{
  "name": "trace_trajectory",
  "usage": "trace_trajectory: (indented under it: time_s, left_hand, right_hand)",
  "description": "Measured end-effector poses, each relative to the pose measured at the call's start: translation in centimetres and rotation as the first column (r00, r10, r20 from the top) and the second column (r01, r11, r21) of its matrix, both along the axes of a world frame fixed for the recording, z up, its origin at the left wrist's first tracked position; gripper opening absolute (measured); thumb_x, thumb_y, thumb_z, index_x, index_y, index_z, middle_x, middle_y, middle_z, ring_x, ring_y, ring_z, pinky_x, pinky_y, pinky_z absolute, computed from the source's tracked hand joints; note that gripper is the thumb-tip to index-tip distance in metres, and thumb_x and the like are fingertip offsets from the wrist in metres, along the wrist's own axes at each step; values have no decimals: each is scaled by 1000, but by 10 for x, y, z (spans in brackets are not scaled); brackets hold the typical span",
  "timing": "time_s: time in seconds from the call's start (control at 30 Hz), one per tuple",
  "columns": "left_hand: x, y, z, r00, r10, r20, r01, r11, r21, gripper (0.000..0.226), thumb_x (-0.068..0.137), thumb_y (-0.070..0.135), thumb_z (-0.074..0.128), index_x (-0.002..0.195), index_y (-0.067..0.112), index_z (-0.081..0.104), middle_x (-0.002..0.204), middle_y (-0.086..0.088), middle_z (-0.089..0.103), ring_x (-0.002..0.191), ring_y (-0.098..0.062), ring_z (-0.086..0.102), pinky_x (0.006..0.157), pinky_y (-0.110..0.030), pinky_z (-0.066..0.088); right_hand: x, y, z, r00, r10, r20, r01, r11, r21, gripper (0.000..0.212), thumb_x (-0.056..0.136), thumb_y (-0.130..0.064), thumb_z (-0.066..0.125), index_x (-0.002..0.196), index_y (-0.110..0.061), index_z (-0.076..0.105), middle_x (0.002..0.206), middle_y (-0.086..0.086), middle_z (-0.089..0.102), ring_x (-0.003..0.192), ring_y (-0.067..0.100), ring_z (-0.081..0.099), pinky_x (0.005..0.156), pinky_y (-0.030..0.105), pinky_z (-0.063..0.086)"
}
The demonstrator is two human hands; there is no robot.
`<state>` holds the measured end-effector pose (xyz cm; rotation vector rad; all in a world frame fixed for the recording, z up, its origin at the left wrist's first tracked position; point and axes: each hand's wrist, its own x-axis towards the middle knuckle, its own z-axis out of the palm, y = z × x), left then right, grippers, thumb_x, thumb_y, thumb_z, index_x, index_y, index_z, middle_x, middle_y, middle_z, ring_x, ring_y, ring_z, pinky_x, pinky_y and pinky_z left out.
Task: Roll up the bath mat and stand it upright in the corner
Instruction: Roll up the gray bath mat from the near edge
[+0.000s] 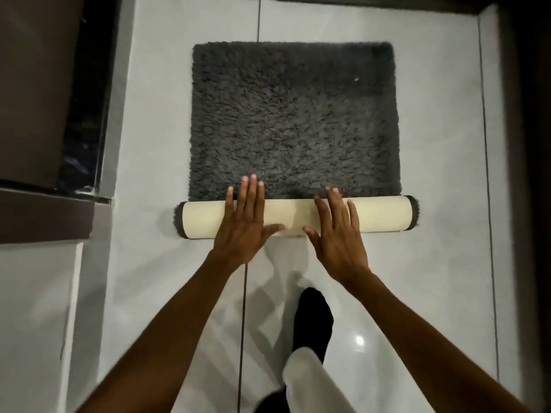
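Flat hands (244, 225) (337, 234) — half-rolled bath mat (295, 114)

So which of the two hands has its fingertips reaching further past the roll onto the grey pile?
The left hand: its fingertips lie well beyond the cream roll on the shaggy pile, while the right hand barely clears the roll's far edge.

bare forearms (167, 317), black sock (313, 317), white trouser leg (310, 380)

Bare floor (432, 144) flanks the mat (295, 120) (dark cabinet (35, 114) crowds left).
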<state>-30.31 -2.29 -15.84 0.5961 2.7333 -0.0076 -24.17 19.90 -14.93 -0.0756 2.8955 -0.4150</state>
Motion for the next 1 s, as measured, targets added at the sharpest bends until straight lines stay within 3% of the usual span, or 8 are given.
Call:
trace_trajectory:
  time_s: [0.13, 0.23, 0.4, 0.57, 0.7, 0.8, 0.9, 1.0]
  left_hand:
    - [-63, 5, 6, 998, -6, 67, 5, 1000, 21, 102, 92, 75, 3, 162, 1, 4, 173, -21, 0, 160, -35, -1, 128, -59, 8]
    - [-79, 7, 10, 998, -59, 25, 58, 997, 43, 94, 97, 70, 3, 163, 3, 7, 173, -18, 4, 161, -33, 1, 129, -57, 12]
    - [-44, 0, 19, 1000, 5, -28, 0, 982, 187, 82, 105, 59, 27, 163, 4, 10, 173, -16, 8, 161, -29, 5, 129, -57, 17]
    - [-62, 2, 24, 1000, -23, 18, 21, 997, 68, 83, 105, 60, 19, 161, 0, 14, 172, -22, 10, 160, -35, 9, 125, -60, 25]
    - [-134, 19, 22, 999, 38, 38, -40, 998, 46, 86, 102, 62, 21, 161, -1, 14, 171, -22, 10, 159, -37, 9, 126, -61, 22]
    - [-184, 31, 21, 993, 109, 51, -112, 992, 60, 96, 98, 71, 8, 162, 0, 12, 172, -21, 8, 160, -36, 7, 128, -59, 15]
    - [-225, 37, 24, 984, 146, 106, -153, 986, 61, 102, 93, 75, -4, 162, 1, 3, 172, -20, -1, 160, -36, -1, 130, -57, 9]
    - [-245, 35, 32, 993, 33, 112, -41, 997, 65, 99, 96, 74, 4, 162, 1, 2, 172, -20, -3, 160, -35, -3, 129, -57, 13]
  right_hand:
    - [17, 8, -11, 988, 96, 118, -115, 980, 165, 85, 101, -64, 19, 161, -6, 0, 171, 19, -3, 158, 35, -3, 123, 68, 15]
    - [-16, 6, -15, 980, 112, 163, -150, 958, 244, 94, 97, -71, 20, 160, -4, -3, 170, 22, -6, 158, 39, -4, 119, 71, 14]
    - [-95, 2, -3, 973, 38, 229, -87, 975, 206, 96, 96, -75, 17, 160, -4, 7, 170, 22, 6, 157, 41, 2, 120, 72, 11]
    - [-173, 11, 12, 969, 10, 247, -46, 989, 140, 97, 91, -77, 6, 162, -12, 5, 170, 19, 2, 157, 40, -3, 123, 67, 6]
    - [-206, 14, 21, 985, -86, 148, 81, 996, 38, 80, 102, -63, 17, 161, -9, 9, 170, 19, 6, 158, 35, 1, 127, 59, 14]
    - [-186, 13, 22, 998, -21, 54, 19, 999, 37, 71, 105, -50, 31, 159, -5, 17, 169, 18, 14, 158, 31, 12, 125, 54, 25]
    - [-176, 14, 18, 990, 87, 110, -97, 990, 99, 79, 104, -54, 35, 161, -6, 10, 170, 19, 9, 158, 33, 7, 125, 56, 22]
    - [-209, 23, 19, 974, 136, 179, -167, 970, 176, 87, 100, -62, 29, 161, -6, 3, 171, 18, 2, 159, 33, 2, 125, 58, 20]
